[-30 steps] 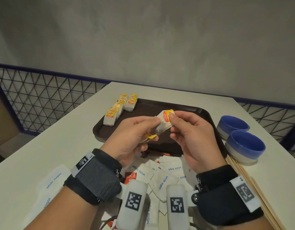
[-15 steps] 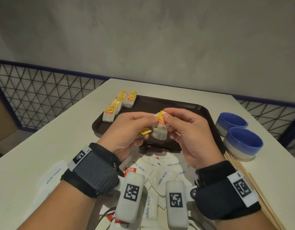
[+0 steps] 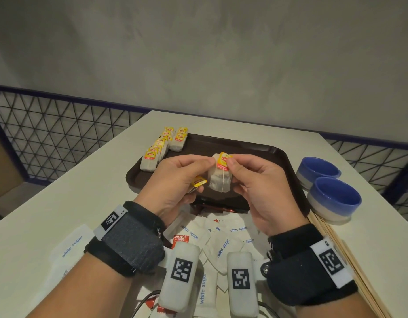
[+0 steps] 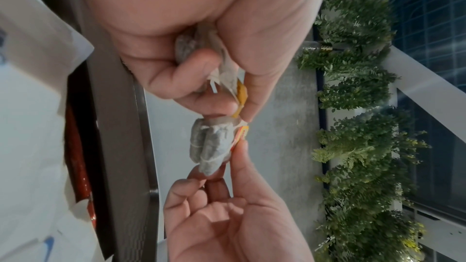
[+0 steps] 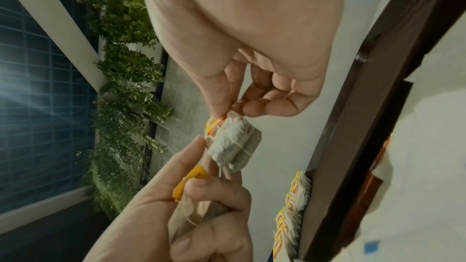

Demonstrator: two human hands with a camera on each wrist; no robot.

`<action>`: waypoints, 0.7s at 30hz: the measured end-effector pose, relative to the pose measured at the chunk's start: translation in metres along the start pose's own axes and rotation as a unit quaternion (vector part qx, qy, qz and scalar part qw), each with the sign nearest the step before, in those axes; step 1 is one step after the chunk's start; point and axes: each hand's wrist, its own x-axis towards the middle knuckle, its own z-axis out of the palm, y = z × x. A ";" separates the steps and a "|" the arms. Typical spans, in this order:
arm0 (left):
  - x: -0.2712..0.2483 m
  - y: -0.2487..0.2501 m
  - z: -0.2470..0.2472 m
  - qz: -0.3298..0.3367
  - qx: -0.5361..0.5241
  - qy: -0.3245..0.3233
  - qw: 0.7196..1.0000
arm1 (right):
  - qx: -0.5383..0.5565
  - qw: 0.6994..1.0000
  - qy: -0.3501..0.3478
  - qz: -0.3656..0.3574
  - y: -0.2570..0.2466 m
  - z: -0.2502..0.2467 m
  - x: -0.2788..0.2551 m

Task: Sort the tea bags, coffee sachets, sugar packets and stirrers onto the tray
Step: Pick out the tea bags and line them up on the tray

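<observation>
A tea bag [image 3: 220,180] hangs above the tray [image 3: 267,154], near its front edge. The right hand [image 3: 255,187] pinches its tag between thumb and forefinger; the left hand [image 3: 175,180] touches its top and clamps 1 more bag [image 3: 198,182] under curled fingers.

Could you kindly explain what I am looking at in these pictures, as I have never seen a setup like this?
No machine here: a person wears one camera on the head and one on each wrist. The head view looks down at a white table. The left hand and right hand pinch a tea bag between them; the left also holds a second tea bag. On the brown tray stands a row of tea bags. Sugar packets, two blue bowls and wooden stirrers lie nearby.
</observation>
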 end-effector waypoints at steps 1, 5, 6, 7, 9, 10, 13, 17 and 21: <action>0.000 0.000 0.000 -0.001 -0.001 0.001 1.000 | -0.001 1.000 -0.001 -0.003 0.000 0.000 0.000; -0.001 0.000 0.000 0.003 0.004 0.003 1.000 | -0.023 0.999 -0.013 -0.022 0.000 -0.001 -0.001; -0.001 0.001 0.000 0.004 0.005 0.003 1.000 | -0.034 0.999 -0.015 -0.030 -0.001 -0.001 -0.001; -0.001 0.001 0.000 0.005 0.007 0.003 1.000 | -0.042 0.998 -0.017 -0.039 -0.001 -0.001 -0.001; -0.001 0.001 0.001 0.007 0.010 0.003 1.000 | -0.047 0.997 -0.018 -0.050 -0.001 -0.002 -0.001; -0.002 0.002 0.001 0.008 0.011 0.002 1.000 | -0.046 0.997 -0.016 -0.052 -0.001 -0.002 -0.001; -0.003 0.001 0.002 0.013 0.017 -0.002 1.000 | -0.050 0.997 -0.014 -0.056 -0.001 -0.001 -0.001; -0.004 0.001 0.002 0.021 0.019 -0.001 1.000 | -0.042 0.998 -0.010 -0.049 -0.002 -0.001 -0.001; -0.007 0.004 0.005 0.024 0.021 -0.002 0.999 | -0.026 0.999 -0.006 -0.031 -0.004 0.000 -0.001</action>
